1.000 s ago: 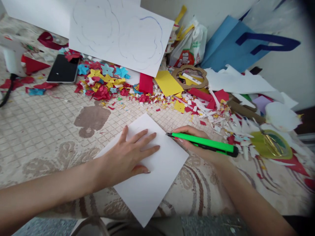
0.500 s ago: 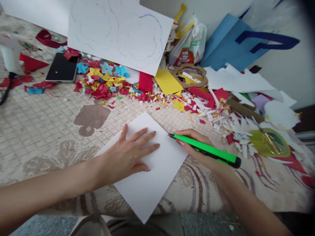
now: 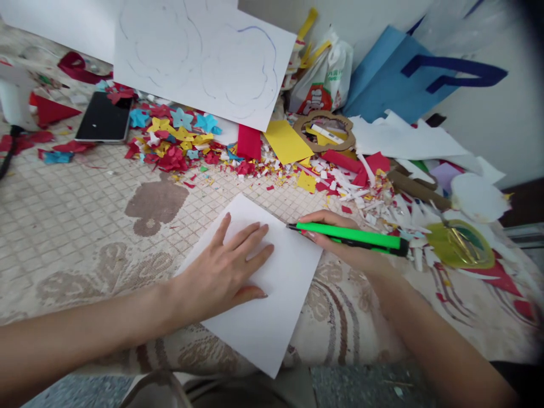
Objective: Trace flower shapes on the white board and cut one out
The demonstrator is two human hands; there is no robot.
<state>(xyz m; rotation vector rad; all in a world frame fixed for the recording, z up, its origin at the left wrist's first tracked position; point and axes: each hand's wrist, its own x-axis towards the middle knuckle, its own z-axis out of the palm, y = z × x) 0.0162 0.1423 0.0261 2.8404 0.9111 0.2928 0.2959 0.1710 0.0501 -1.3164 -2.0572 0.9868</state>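
A white sheet of paper (image 3: 272, 323) lies at an angle on the patterned tablecloth (image 3: 97, 215), one corner reaching over the front edge. My left hand (image 3: 229, 266) rests flat on it with the fingers spread. In my right hand (image 3: 335, 243) is a green and black utility knife (image 3: 352, 235), its tip pointing left over the sheet's upper right edge. Whether the tip touches the paper I cannot tell. The fingers of my right hand wrap round the knife near its front end.
Behind the sheet lie paper flowers (image 3: 182, 119) and many scraps. A phone (image 3: 104, 117) and a glue gun (image 3: 15, 99) are on the left. A large sheet with drawn outlines (image 3: 204, 62) stands behind. Scissors (image 3: 461, 238) and a yellow tape roll (image 3: 437, 243) lie right; a blue bag (image 3: 382, 73) stands back right.
The white sheet has turned a little under my left hand, its near corner moving right. My right hand has tilted the knife closer to level, its back end rising.
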